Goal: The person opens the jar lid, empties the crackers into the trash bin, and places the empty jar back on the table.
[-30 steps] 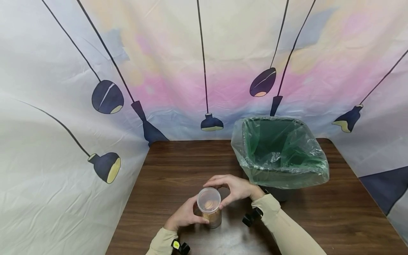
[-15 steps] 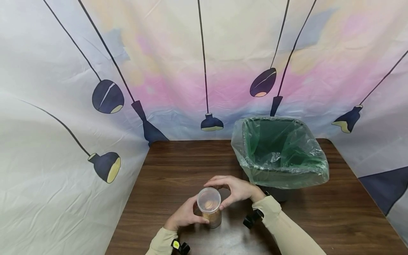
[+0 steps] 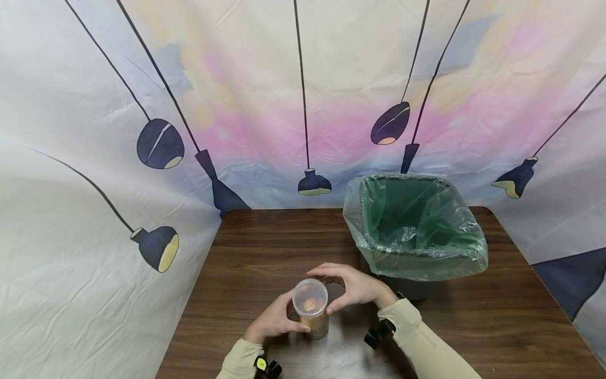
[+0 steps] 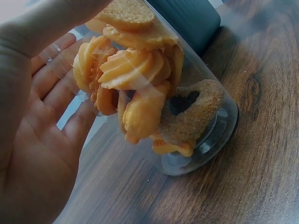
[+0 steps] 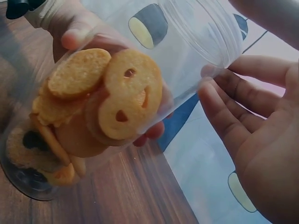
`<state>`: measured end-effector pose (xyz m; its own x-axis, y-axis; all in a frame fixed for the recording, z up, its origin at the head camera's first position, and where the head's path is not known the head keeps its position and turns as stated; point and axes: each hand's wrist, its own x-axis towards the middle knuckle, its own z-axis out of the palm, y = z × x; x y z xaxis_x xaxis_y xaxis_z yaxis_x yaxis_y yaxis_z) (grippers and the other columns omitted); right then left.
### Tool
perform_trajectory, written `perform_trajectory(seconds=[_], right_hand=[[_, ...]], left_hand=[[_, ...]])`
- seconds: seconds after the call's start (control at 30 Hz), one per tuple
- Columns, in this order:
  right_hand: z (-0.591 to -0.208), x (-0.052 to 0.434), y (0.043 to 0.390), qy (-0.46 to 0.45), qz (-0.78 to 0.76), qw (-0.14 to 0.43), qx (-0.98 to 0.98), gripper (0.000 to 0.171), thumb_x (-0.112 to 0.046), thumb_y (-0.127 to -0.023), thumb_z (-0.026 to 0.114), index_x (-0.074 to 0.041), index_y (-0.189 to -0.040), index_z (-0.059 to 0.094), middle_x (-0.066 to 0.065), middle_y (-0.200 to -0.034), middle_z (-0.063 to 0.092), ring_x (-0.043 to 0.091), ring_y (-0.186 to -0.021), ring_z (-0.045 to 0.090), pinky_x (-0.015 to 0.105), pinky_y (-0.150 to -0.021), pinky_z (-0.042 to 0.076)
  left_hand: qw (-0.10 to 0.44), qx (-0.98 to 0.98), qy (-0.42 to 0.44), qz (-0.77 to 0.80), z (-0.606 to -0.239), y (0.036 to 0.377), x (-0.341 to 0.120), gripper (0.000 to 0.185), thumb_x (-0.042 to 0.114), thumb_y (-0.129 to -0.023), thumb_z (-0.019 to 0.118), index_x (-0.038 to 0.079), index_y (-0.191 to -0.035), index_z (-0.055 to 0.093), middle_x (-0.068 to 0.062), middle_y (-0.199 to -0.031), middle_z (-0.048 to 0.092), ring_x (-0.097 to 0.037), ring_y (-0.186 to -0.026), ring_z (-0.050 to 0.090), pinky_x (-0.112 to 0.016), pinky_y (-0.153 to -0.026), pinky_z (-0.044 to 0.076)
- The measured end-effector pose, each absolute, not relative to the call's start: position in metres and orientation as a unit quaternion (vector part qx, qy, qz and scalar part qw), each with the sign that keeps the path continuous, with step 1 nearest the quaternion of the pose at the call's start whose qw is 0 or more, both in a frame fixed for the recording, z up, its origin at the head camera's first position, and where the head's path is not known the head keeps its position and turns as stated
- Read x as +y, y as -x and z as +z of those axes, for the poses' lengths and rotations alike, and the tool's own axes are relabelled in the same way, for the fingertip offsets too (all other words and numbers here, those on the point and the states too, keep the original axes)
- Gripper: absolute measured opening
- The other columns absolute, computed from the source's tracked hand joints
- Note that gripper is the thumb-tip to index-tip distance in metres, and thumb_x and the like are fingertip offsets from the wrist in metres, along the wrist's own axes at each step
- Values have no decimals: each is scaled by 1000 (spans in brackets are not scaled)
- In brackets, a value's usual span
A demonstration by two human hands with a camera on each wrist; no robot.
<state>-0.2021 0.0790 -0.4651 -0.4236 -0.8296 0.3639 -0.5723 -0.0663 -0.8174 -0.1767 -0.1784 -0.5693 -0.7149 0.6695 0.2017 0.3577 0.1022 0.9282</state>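
Observation:
A clear plastic jar [image 3: 318,325] with a round translucent lid [image 3: 310,296] stands upright on the wooden table, in front of me. Cookies [image 4: 135,70] fill its lower part: swirled ones, a sugared ring, and in the right wrist view a round smiley-face cookie [image 5: 131,95]. My left hand [image 3: 276,318] grips the jar's side, thumb in front and fingers behind. My right hand [image 3: 357,287] curves around the lid from the right. Its fingertips [image 5: 210,77] are right at the lid's edge, and its thumb is at the near side of the rim.
A dark bin lined with a green translucent bag [image 3: 426,266] stands at the back right, close behind my right wrist. Past the table's [image 3: 265,242] far edge hangs a fabric backdrop [image 3: 265,131] printed with lamps. Each wrist wears a black strap and camera.
My right hand has shifted slightly to the right, and its thumb and fingertips overlap the lid less. The jar and my left hand have stayed in place.

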Motion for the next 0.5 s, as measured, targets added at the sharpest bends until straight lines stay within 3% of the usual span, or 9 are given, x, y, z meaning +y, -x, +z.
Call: perform_trajectory(seconds=[0.2, 0.5], right_hand=[[-469, 81, 194, 501, -521, 108, 683, 72, -14, -79, 81, 4, -139, 46, 24, -131, 53, 43, -111, 56, 38, -93, 53], [-509, 80, 193, 475, -549, 56, 686, 75, -8, -76, 83, 3, -139, 45, 20, -131, 53, 36, -112, 57, 36, -92, 53]], left_hand=[[143, 729, -346, 573, -578, 180, -180, 81, 7, -73, 85, 13, -143, 43, -9, -139, 54, -14, -127, 51, -26, -108, 39], [146, 720, -346, 583, -577, 180, -180, 83, 3, -73, 84, 12, -144, 42, -11, -140, 53, -15, -127, 50, -27, -108, 39]])
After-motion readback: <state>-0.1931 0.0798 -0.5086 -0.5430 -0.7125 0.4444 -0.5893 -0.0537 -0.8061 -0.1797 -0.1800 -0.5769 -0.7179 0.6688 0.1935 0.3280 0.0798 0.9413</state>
